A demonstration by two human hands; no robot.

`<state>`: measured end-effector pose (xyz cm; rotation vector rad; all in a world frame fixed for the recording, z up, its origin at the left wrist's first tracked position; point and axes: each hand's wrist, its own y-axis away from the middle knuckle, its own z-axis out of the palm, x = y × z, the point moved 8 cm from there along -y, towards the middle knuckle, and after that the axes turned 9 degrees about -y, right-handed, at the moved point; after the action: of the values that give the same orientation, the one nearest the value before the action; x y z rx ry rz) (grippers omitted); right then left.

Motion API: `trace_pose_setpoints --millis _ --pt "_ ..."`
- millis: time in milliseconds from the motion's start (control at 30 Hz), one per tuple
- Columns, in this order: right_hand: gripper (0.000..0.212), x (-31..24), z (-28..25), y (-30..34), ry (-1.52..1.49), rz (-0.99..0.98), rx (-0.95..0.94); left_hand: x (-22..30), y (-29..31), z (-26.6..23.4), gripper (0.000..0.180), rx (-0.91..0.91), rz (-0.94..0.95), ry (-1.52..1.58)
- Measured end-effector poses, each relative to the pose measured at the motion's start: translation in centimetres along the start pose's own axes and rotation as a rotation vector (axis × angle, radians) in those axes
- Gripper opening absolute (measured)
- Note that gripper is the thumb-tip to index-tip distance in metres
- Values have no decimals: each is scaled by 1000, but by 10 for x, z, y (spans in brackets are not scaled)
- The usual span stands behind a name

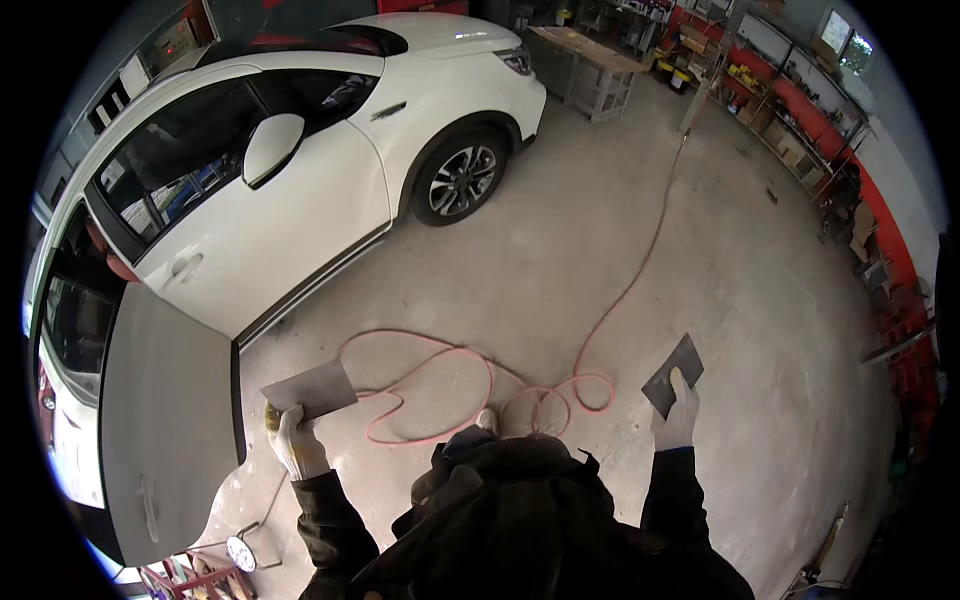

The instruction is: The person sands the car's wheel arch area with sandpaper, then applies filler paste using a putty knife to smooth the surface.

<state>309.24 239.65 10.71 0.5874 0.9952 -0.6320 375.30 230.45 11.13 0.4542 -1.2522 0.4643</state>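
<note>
My left hand (pixel 296 442), in a white work glove with a yellowish patch, grips a flat grey rectangular plate (pixel 316 387) by its lower left corner. The plate lies roughly level, apart from the grey open car door (pixel 165 410) further left. My right hand (pixel 677 415), in a white glove, is closed on a darker thin rectangular plate (pixel 688 359), thumb on top. That plate tilts up to the right and bears a lighter smudge by the thumb. Fingers beneath both plates are hidden. The two hands are wide apart, either side of my body.
A white car (pixel 320 185) stands at the left, its rear door swung out. A red hose (pixel 652 250) loops over the concrete floor before my feet. A workbench (pixel 590 55) is at the back; loaded shelves (pixel 790 145) line the right wall. A red metal frame (pixel 195 578) sits lower left.
</note>
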Motion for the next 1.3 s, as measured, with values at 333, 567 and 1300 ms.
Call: trace_pose_setpoints --millis 333,567,1300 --pt "31 14 27 -25 17 79 153 -25 -53 80 51 -142 -67 36" --pt "31 -6 57 -37 69 37 94 -55 -59 67 43 -77 -105 166" --pt "25 39 178 144 296 751 -1051 -16 218 166 33 -172 -275 194"
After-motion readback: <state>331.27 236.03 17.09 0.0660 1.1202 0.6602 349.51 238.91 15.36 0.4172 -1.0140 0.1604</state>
